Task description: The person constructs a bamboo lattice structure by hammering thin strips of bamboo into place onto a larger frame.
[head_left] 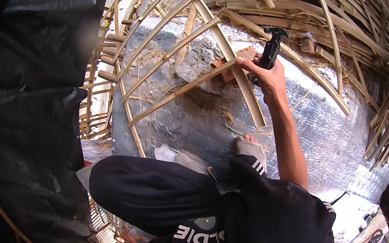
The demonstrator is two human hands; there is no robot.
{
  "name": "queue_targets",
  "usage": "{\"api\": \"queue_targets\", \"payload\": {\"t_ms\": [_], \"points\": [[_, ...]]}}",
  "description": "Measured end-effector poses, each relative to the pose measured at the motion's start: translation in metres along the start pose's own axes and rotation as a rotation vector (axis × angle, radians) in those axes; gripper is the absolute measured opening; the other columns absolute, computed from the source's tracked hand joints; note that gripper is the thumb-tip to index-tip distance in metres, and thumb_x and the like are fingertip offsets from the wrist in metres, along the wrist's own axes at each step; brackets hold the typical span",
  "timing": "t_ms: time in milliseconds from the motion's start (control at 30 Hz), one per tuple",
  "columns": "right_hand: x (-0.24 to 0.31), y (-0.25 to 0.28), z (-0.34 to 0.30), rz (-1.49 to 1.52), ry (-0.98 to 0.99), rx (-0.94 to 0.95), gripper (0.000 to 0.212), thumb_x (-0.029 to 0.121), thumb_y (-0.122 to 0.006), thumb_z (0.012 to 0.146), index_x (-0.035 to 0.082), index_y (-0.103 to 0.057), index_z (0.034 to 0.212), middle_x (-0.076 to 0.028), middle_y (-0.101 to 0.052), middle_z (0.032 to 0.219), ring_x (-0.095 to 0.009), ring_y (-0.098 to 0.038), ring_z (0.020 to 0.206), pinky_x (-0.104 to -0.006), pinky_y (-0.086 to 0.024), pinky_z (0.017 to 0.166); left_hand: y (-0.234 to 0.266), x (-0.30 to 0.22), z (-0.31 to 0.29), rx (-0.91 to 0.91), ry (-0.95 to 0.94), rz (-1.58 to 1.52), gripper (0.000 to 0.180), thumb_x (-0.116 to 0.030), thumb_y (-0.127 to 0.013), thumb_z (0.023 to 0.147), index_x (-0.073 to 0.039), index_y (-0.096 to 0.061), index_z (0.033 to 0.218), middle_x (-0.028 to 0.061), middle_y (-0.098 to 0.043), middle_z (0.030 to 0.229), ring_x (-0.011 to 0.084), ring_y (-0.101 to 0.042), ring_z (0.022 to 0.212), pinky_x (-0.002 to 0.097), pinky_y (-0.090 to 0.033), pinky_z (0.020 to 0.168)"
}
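Observation:
My right hand (271, 77) reaches up from the lower right, closed round the black handle of a small claw hammer (270, 51) whose head points away from me. The thumb of that hand presses on a bamboo frame (214, 28), where a cross slat (183, 91) meets the wide side strip. Several slats run from that strip to a thinner strip (130, 119) at the left. Beneath the joint are a rough grey stone (201, 60) and a broken orange brick piece (231, 73). My left hand does not show.
Loose bamboo strips (312, 15) are heaped at the far right on a silvery floor sheet (319, 121). A bamboo lattice (103, 63) and black plastic sheeting (41, 80) stand at the left. My bare foot (250, 148) is below the frame. Skin beside the lower lattice cannot be made out clearly.

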State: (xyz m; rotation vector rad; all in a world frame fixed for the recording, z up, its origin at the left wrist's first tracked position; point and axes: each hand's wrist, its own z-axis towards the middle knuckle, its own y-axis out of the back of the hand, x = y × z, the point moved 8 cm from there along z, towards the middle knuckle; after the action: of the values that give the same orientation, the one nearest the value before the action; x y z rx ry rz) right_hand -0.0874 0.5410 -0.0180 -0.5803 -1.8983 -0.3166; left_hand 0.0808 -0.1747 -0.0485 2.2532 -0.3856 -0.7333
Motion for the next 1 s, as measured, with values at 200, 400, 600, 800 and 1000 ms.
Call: {"api": "queue_targets", "payload": {"t_ms": [200,400,600,800,1000], "points": [[-0.006,-0.015,0.003,0.06,-0.033,-0.001,0.052,0.034,-0.096,0.065,0.005,-0.059,0.088,0.002,-0.057,0.076,-0.006,-0.053,0.064,-0.0228,-0.042,0.056,0.001,-0.09,0.001,-0.14,-0.272,-0.232,0.041,-0.012,-0.064,0.1,-0.002,-0.052,0.138,0.0076,-0.068,0.107,0.0108,-0.062,0.087,0.0257,-0.05,0.082],[-0.004,0.017,0.001,-0.057,0.013,-0.119,0.06,0.039,-0.097,0.065,0.002,-0.061,0.096,-0.001,-0.06,0.085,-0.01,-0.058,0.074,-0.0246,-0.046,0.067,-0.158,-0.361,-0.107,0.662,-0.685,-0.838,0.056,-0.008,-0.065,0.098,-0.002,-0.041,0.148,0.0085,-0.065,0.105,0.0128,-0.062,0.093,0.0264,-0.049,0.086],[-0.009,0.0,0.004,0.012,0.002,-0.024,0.059,0.037,-0.096,0.066,0.0,-0.062,0.098,-0.004,-0.062,0.09,-0.011,-0.058,0.08,-0.0244,-0.044,0.07,-0.205,-0.423,-0.14,0.941,-0.678,-0.651,0.052,-0.008,-0.067,0.097,-0.002,-0.046,0.145,0.0105,-0.072,0.104,0.0171,-0.07,0.09,0.0252,-0.056,0.079],[0.001,0.0,-0.002,-0.039,-0.007,-0.042,0.06,0.04,-0.096,0.065,-0.001,-0.065,0.097,0.0,-0.06,0.083,-0.008,-0.052,0.069,-0.0243,-0.042,0.061,-0.231,-0.452,-0.153,0.958,-0.818,-0.478,0.03,-0.009,-0.066,0.098,0.0,-0.064,0.126,0.0097,-0.073,0.103,0.0204,-0.073,0.095,0.0258,-0.056,0.079],[-0.001,0.001,-0.001,-0.005,0.003,-0.02,0.058,0.036,-0.095,0.068,0.003,-0.058,0.096,0.002,-0.055,0.081,-0.007,-0.053,0.07,-0.0247,-0.045,0.063,-0.224,-0.416,-0.059,0.35,-1.076,-0.016,0.014,-0.007,-0.059,0.101,0.002,-0.065,0.11,0.0106,-0.074,0.097,0.0172,-0.072,0.092,0.0282,-0.054,0.083]]}}
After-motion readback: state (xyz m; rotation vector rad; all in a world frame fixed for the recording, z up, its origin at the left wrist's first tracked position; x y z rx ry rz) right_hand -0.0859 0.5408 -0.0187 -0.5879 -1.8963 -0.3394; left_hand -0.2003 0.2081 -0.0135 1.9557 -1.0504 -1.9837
